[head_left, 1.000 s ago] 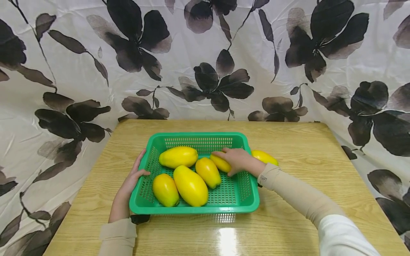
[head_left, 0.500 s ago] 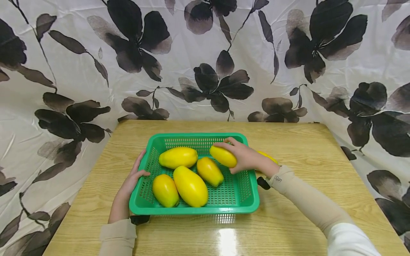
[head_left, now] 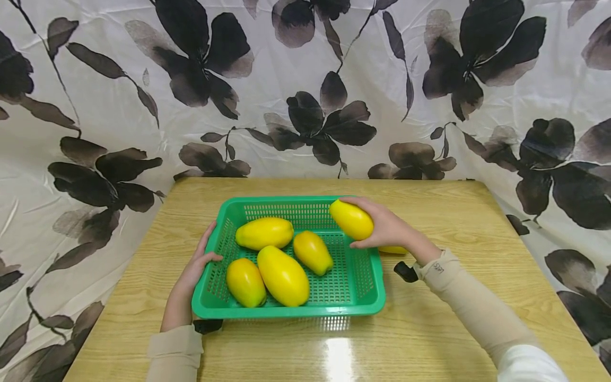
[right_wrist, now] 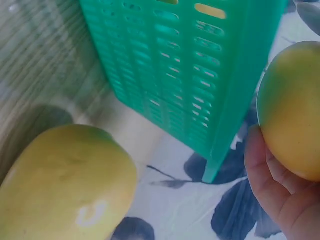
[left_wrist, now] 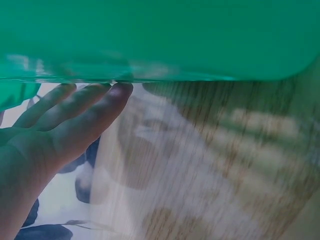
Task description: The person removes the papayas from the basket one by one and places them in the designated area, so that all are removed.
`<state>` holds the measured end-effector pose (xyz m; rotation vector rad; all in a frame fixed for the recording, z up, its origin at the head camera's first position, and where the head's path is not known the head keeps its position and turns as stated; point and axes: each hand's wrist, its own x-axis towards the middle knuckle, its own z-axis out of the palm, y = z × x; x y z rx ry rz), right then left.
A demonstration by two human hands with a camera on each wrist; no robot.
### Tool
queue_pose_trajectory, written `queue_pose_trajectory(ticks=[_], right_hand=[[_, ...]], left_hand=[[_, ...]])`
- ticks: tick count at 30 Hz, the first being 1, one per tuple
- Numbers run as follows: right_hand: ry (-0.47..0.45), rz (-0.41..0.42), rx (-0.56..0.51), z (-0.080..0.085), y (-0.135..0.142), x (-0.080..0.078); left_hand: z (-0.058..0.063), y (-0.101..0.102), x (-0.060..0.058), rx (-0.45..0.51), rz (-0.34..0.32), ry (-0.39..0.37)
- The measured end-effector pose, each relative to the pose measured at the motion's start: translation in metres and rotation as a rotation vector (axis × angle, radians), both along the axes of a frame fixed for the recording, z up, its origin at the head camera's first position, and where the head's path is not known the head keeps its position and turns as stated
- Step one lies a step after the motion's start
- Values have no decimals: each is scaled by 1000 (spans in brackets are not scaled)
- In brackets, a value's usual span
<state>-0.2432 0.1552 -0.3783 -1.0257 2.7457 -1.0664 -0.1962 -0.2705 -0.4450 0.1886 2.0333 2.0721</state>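
Note:
My right hand (head_left: 384, 225) grips a yellow papaya (head_left: 350, 219), raised over the back right corner of the green plastic basket (head_left: 286, 312). In the right wrist view, the held papaya (right_wrist: 295, 110) has a green patch, and the fingers (right_wrist: 265, 175) curl under it. My left hand (head_left: 197, 268) holds the basket's left side, thumb over the rim and fingers along the outside. Inside the basket lie a long papaya (head_left: 264, 233) at the back, a large papaya (head_left: 284, 276) in the middle, a smaller papaya (head_left: 313, 252) to its right and a green-tipped papaya (head_left: 246, 283) at front left.
Outside the basket's right wall, another papaya (right_wrist: 70, 185) rests on the wooden table (head_left: 444, 212), mostly hidden behind my right hand in the head view. Behind and beside the table hangs a floral cloth (head_left: 267, 79).
My right hand has taken hold of the papaya at the right of the basket, lifted it and moved it rightward to the back right corner. The left hand keeps its place.

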Motion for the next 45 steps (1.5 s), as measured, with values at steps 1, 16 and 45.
queue_pose_trajectory(ticks=[1, 16, 45], right_hand=[[-6, -10, -7, 1, 2, 1], [-29, -117, -126, 10, 35, 10], [-66, -324, -267, -20, 107, 34]], left_hand=[[0, 0, 0, -2, 0, 3], [2, 2, 0, -39, 19, -18], [1, 1, 0, 0, 7, -10]])
